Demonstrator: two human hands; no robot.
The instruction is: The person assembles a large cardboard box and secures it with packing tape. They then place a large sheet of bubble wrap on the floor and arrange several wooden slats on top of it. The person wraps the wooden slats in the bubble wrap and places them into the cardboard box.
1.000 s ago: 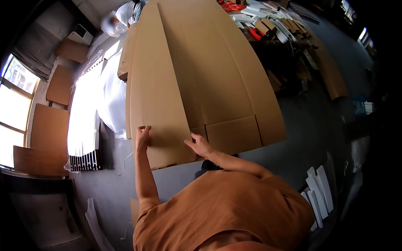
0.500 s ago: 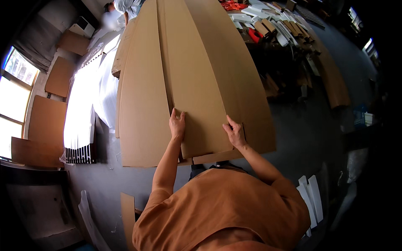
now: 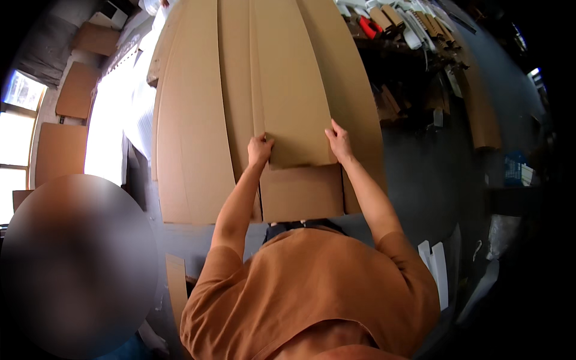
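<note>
A large flat brown cardboard sheet (image 3: pixel 282 78) with long creases lies in front of me, reaching far away from my body. My left hand (image 3: pixel 259 150) grips the near left corner of its middle panel. My right hand (image 3: pixel 339 141) grips the near right corner of the same panel. Below my hands a shorter cardboard flap (image 3: pixel 303 193) hangs toward my chest. Both arms are stretched forward over my orange shirt.
White sheets (image 3: pixel 111 126) lie stacked to the left of the cardboard. More brown boards (image 3: pixel 60 153) lean near a bright window at far left. A cluttered shelf (image 3: pixel 408 36) with tools stands at the upper right. White strips (image 3: pixel 437 264) rest on the dark floor at right.
The cardboard has come closer and now fills more of the view. Both hands moved inward from the sheet's near edge onto the corners of the middle panel.
</note>
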